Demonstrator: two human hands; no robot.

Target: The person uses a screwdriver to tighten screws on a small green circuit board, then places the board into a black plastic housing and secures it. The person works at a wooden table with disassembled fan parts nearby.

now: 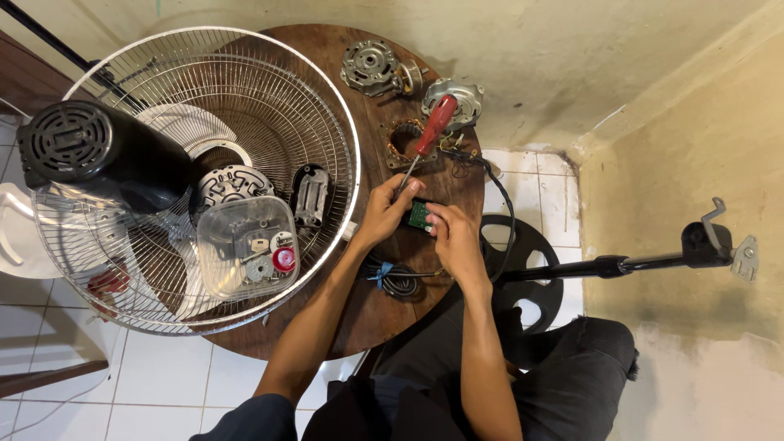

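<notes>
left hand [382, 214] clenched around a red-handled screwdriver [428, 135], right hand [454, 237] pinching a small green circuit board [420, 216]

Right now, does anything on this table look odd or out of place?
The wire fan guard overhangs the round wooden table on the left, loaded with a black motor housing and a clear plastic tub. Nothing looks spilled or broken.

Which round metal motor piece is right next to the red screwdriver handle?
The silver motor cover on the right: the red screwdriver handle lies against its edge. The other cover sits apart, farther left on the table.
</notes>
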